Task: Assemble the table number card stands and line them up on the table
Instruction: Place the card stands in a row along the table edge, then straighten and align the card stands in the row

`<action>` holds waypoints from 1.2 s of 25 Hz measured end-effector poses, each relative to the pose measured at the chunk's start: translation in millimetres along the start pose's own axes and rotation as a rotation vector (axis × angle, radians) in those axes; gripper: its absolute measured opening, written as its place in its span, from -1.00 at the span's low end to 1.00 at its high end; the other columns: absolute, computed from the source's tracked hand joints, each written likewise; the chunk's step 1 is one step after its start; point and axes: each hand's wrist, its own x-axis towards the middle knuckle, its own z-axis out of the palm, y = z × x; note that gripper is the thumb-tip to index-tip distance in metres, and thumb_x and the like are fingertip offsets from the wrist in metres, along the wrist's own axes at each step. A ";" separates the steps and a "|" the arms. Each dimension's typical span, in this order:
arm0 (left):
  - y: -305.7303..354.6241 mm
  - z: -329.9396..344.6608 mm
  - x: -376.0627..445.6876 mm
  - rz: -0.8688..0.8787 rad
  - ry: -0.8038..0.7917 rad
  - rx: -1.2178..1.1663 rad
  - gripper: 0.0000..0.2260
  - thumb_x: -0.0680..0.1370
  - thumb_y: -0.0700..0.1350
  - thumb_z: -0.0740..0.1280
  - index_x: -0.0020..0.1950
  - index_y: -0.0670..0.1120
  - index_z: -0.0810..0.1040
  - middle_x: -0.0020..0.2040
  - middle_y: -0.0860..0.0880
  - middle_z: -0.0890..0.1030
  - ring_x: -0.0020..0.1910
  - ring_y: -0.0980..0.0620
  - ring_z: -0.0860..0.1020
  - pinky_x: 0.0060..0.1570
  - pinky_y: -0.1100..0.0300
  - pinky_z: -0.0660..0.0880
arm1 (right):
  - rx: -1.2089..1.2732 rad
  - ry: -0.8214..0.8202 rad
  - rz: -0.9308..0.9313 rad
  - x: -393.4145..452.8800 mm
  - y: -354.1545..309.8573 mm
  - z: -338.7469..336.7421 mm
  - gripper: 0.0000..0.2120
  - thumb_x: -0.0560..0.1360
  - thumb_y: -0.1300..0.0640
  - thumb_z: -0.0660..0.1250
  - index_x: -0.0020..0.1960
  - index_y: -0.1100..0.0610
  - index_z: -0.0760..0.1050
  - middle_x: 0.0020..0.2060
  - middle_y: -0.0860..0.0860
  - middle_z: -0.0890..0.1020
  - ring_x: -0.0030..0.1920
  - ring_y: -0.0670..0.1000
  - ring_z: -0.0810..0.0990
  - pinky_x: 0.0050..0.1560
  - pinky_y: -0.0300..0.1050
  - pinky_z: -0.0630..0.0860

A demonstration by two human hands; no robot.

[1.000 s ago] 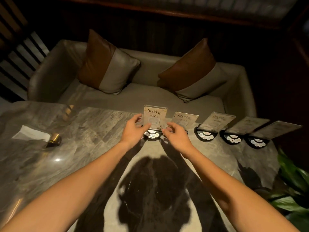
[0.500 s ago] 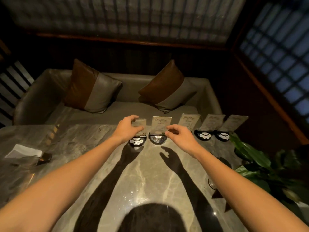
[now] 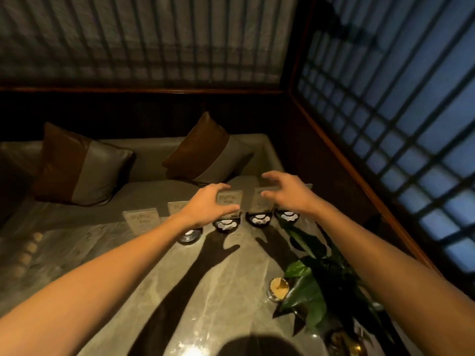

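Both hands hover spread and holding nothing, left hand and right hand, over the far-edge card stands, seemingly to straighten the row.

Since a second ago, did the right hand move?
Yes. The right hand went rightward along the row of black-based card stands, toward the dark lattice window; its fingers spread open, holding nothing.

Both bare forearms reach from near edge toward far side, converging. Left hand palm down, fingers spread and loosely curved, thumb forward, holding nothing. Right hand raised slightly higher, farther right, fingers splayed and bent like open claw, thumb pointing left, holding nothing. Hands apart, not touching.
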 end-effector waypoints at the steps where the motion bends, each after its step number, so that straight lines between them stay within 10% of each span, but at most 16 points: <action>1: 7.2 11.8 13.1 0.002 -0.004 0.003 -0.36 0.46 0.15 0.49 0.47 -0.04 0.42 0.40 -0.02 0.52 0.37 0.00 0.49 0.31 0.12 0.43 | -0.043 -0.009 -0.015 9.6 15.3 -13.2 -0.43 0.55 0.05 0.42 0.52 0.06 0.36 0.45 0.04 0.48 0.43 0.06 0.47 0.33 -0.08 0.43; 13: 36.6 145.9 191.7 -0.128 -0.122 0.430 -0.54 0.54 -0.05 0.40 0.43 0.00 0.42 0.32 -0.11 0.56 0.29 -0.15 0.53 0.18 -0.05 0.50 | -0.382 -0.206 0.057 118.6 221.4 -5.4 -0.57 0.53 0.25 0.33 0.39 0.17 0.42 0.30 0.18 0.53 0.29 0.23 0.50 0.26 0.23 0.51; 21: 27.3 166.1 230.2 -0.088 -0.072 0.354 -0.77 0.61 -0.16 0.31 0.25 -0.07 0.62 0.15 -0.12 0.67 0.16 -0.11 0.61 0.09 0.07 0.48 | -0.414 -0.187 -0.044 147.7 245.8 0.1 -0.84 0.56 0.23 0.34 0.14 0.12 0.53 0.10 0.09 0.65 0.09 0.14 0.63 -0.08 -0.11 0.43; 30: 40.5 181.3 252.1 -0.031 -0.084 0.316 -0.75 0.60 -0.23 0.31 0.25 -0.09 0.63 0.18 -0.11 0.68 0.20 -0.09 0.61 0.22 0.00 0.53 | -0.325 -0.182 0.025 151.3 269.0 -14.9 -0.78 0.55 0.26 0.37 0.17 0.07 0.55 0.13 0.05 0.67 0.11 0.09 0.66 0.09 0.04 0.66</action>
